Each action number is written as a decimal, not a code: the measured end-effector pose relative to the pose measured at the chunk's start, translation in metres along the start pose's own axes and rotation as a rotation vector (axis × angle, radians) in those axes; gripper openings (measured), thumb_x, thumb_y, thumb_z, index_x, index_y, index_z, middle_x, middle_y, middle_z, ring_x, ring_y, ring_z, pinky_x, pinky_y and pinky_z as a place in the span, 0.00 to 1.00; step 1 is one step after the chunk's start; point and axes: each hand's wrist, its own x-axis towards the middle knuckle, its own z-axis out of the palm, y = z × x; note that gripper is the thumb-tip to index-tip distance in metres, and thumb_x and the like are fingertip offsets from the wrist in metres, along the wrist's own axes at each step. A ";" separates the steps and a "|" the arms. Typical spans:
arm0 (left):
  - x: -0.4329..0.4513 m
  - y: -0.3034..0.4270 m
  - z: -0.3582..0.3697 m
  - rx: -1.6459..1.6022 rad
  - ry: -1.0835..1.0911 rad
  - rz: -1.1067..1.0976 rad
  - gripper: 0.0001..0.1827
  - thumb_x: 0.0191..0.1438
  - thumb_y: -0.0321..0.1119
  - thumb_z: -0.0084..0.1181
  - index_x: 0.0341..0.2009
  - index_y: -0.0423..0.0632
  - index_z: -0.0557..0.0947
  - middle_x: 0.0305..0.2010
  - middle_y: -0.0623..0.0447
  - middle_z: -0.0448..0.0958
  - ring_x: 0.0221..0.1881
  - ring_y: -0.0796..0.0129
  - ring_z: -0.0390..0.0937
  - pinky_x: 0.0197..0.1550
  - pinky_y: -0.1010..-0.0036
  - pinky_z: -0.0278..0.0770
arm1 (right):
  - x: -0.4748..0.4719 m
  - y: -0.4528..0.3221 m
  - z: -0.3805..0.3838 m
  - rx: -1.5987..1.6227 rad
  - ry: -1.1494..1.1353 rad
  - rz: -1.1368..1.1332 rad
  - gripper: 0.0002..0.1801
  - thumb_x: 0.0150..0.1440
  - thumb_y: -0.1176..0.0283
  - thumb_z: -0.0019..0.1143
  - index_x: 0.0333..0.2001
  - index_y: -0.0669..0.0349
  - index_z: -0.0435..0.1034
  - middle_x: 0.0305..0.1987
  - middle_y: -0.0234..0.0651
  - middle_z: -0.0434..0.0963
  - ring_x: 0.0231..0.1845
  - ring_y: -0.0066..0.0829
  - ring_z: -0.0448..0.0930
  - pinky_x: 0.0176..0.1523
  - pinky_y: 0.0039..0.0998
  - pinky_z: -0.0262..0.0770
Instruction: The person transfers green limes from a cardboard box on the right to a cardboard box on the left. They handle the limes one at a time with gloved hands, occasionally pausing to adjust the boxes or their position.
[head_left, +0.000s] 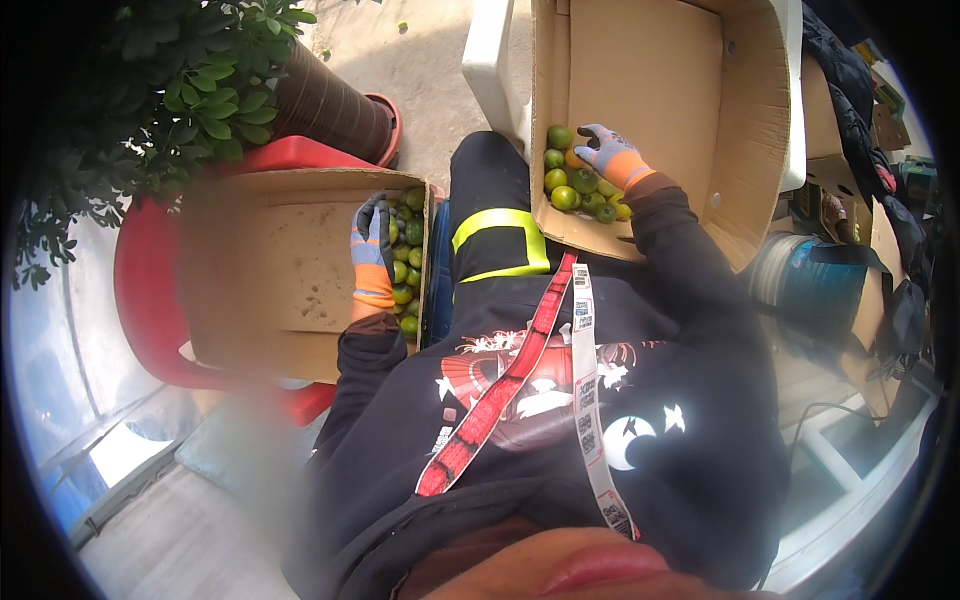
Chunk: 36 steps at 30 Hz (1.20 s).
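My left hand (379, 236), in a grey and orange work glove, rests over green, tomato-like fruits (414, 255) lined along the right side of a cardboard box (292, 262). Its fingers are bent, and whether they grip a fruit cannot be told. In a like glove, my right hand (611, 156) reaches into a second cardboard box (645, 67). Its thumb and fingers lie beside an orange fruit (574, 158) among green ones (585, 180) in the box's near left corner. Whether the fingertips close on that fruit is not clear.
The left box stands on a red plastic chair (142, 300), the right one on a white plastic seat (495, 67). A brown plant pot (330, 105) and leafy plant (217, 105) are at upper left. At right are a teal roll (802, 277) and more cardboard boxes (821, 120).
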 end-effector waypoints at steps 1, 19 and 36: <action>0.002 -0.010 -0.001 0.058 -0.014 0.038 0.17 0.61 0.34 0.50 0.52 0.41 0.74 0.42 0.55 0.73 0.40 0.75 0.70 0.43 0.79 0.70 | 0.007 -0.003 0.002 -0.016 0.023 -0.015 0.29 0.54 0.53 0.54 0.58 0.53 0.64 0.54 0.42 0.75 0.56 0.41 0.73 0.58 0.36 0.68; -0.007 -0.053 -0.005 0.276 -0.074 -0.003 0.18 0.61 0.37 0.51 0.54 0.43 0.72 0.47 0.55 0.73 0.46 0.73 0.69 0.47 0.76 0.71 | -0.007 -0.011 0.005 -0.192 0.107 0.097 0.32 0.50 0.52 0.60 0.58 0.45 0.63 0.57 0.41 0.69 0.59 0.44 0.70 0.59 0.43 0.66; -0.037 0.080 0.108 0.027 -0.414 0.157 0.24 0.62 0.39 0.49 0.57 0.37 0.68 0.50 0.46 0.73 0.47 0.68 0.73 0.48 0.74 0.73 | -0.097 -0.119 -0.046 0.265 0.586 -0.738 0.28 0.42 0.69 0.70 0.49 0.57 0.70 0.46 0.41 0.72 0.46 0.40 0.74 0.49 0.36 0.72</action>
